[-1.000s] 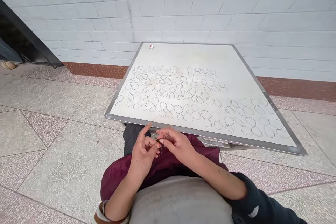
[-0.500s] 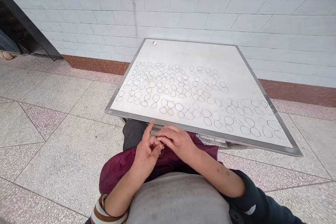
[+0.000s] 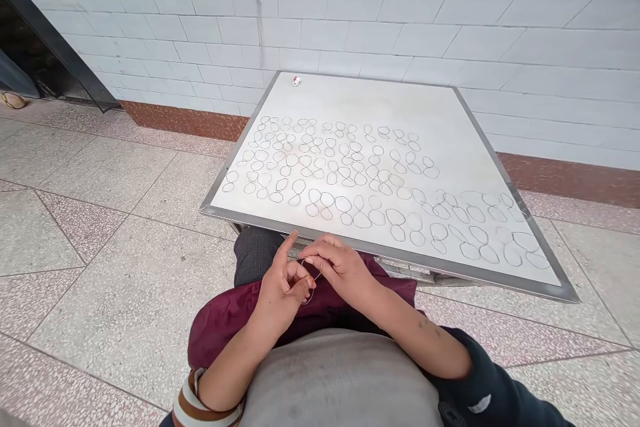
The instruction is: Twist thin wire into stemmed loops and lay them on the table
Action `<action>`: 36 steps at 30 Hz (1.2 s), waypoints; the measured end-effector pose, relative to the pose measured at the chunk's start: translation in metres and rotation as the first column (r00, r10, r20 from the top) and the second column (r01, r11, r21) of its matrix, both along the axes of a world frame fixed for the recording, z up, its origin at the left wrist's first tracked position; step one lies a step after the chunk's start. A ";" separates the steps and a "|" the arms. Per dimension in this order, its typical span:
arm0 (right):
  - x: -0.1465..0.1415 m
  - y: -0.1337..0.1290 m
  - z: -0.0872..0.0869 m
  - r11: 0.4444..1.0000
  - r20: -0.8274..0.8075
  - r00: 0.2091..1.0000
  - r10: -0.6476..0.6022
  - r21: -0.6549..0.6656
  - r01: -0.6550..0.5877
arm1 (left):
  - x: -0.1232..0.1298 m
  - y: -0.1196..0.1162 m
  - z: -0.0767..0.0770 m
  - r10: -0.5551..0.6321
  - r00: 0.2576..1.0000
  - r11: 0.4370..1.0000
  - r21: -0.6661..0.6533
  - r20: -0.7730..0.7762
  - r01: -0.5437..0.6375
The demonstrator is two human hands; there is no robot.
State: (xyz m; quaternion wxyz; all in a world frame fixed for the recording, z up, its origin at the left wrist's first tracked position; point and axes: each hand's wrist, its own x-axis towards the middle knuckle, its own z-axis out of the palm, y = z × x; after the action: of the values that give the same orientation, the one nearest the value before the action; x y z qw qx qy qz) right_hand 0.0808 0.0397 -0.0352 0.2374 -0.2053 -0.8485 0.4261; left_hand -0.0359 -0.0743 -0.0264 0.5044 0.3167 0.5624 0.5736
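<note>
Thin loop (image 3: pixel 311 296): lower centre of the frame, partly hidden; material hard to make out.
Small white-and-red object (image 3: pixel 297 81): upper middle, too small to identify.
Dark opening (image 3: pixel 25 47): cut off at upper left.
Table (image 3: pixel 370 97): white top bearing figure-eight loops (image 3: pixel 356 161), before a tiled wall (image 3: pixel 330 3).
Left hand (image 3: pixel 278 288): pinching the loop, index finger (image 3: pixel 285 251) raised.
Right hand (image 3: pixel 344 271): pinching the loop, fingers bent.

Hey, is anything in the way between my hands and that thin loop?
Nothing visible: your left hand and right hand both have fingertips on the loop. The board lies beyond them, not between.
</note>
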 end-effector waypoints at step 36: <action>0.005 0.012 0.014 0.978 0.057 0.977 0.206 -0.041 -0.204 | -0.009 -0.003 -0.015 -0.008 1.000 1.000 -0.015 0.004 0.008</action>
State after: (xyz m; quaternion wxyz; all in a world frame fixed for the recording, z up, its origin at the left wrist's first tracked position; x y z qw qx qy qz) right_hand 0.0857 0.0516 -0.0215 0.1626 -0.1336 -0.8645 0.4564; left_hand -0.0450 -0.0777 -0.0415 0.5102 0.3138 0.5643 0.5681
